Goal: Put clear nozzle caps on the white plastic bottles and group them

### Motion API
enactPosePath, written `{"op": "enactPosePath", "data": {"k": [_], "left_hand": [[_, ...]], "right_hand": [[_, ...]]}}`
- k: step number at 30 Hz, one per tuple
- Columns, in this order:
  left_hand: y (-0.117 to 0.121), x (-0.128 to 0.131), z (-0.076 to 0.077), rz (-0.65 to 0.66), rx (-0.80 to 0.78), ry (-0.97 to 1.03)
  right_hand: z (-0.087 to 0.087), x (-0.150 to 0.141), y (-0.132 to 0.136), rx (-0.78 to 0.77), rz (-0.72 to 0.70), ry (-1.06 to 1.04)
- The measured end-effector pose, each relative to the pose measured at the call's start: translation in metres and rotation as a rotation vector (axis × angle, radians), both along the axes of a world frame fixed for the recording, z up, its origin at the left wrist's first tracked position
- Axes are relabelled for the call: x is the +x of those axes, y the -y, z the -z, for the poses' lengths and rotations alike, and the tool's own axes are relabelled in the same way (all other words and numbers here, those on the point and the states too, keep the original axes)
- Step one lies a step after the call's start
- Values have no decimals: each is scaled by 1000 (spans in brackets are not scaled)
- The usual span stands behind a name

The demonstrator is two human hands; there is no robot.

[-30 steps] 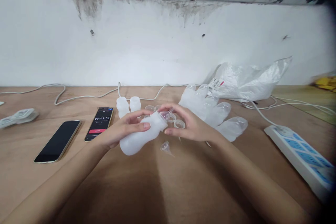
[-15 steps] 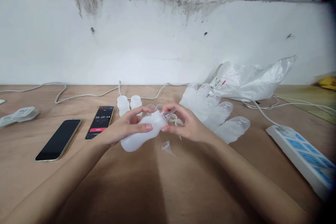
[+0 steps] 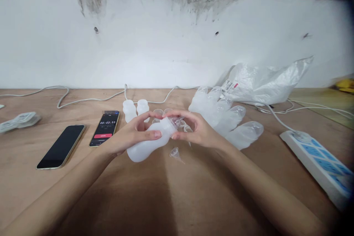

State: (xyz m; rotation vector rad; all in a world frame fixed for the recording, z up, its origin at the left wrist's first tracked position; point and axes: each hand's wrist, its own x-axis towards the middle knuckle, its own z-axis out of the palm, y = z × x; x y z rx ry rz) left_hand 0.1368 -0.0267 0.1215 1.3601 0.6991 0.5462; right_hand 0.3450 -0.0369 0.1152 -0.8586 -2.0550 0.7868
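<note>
My left hand [image 3: 131,132] is wrapped round a translucent white plastic bottle [image 3: 142,150], which is tilted with its neck up to the right. At the neck, the fingers and thumb of my right hand [image 3: 197,129] close round a clear pointed nozzle cap [image 3: 177,121]; the hand partly hides it. Below the hands a loose clear nozzle piece [image 3: 174,152] lies on the table. More clear caps [image 3: 188,128] sit behind my right fingers, partly covered. Two white bottles without caps [image 3: 129,110] stand behind my left hand.
Several capped bottles [image 3: 243,134] lie grouped on the right, before a clear plastic bag [image 3: 265,84]. A power strip [image 3: 318,158] is at far right. Two phones, a dark one [image 3: 61,147] and one showing a timer [image 3: 106,127], lie left. White cables [image 3: 91,100] run along the wall.
The fingers of my right hand have shifted further left over the bottle's neck, around the nozzle cap. The bottle stays in my left hand, nearly unmoved.
</note>
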Motion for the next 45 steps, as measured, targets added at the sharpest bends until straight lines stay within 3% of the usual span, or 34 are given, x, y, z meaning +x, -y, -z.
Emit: {"op": "enactPosePath", "data": {"k": [6,12,14,16,21,24,26,30,34,40,45], "left_hand": [[4,2,-1,-41,148,-25],[13,5,0,-173,459,-175],[12,6,1,-186,498,-189],[10,8,3,-146,416,-150],[2,8,4,22,40,-37],[0,5,2,194,26,-110],[1,5,0,240,84,-194],[7,7,0,172,233,-258],[12,12,8,14,508,-407],[16,20,23,-218,935,-819],[16,21,26,-296,1003,-825]], "right_hand": [[3,-1,1,7,32,10],[8,-1,-3,4,13,-8],[7,0,-4,4,12,9],[5,2,-5,-6,-7,31],[3,4,-6,-62,-71,120],[11,4,-8,-18,-27,62],[17,2,-9,-9,-2,-4],[26,-4,-9,-51,43,-108],[28,-9,-8,-83,134,-132],[33,-18,-6,-126,312,-122],[29,-21,-4,-129,356,-110]]}}
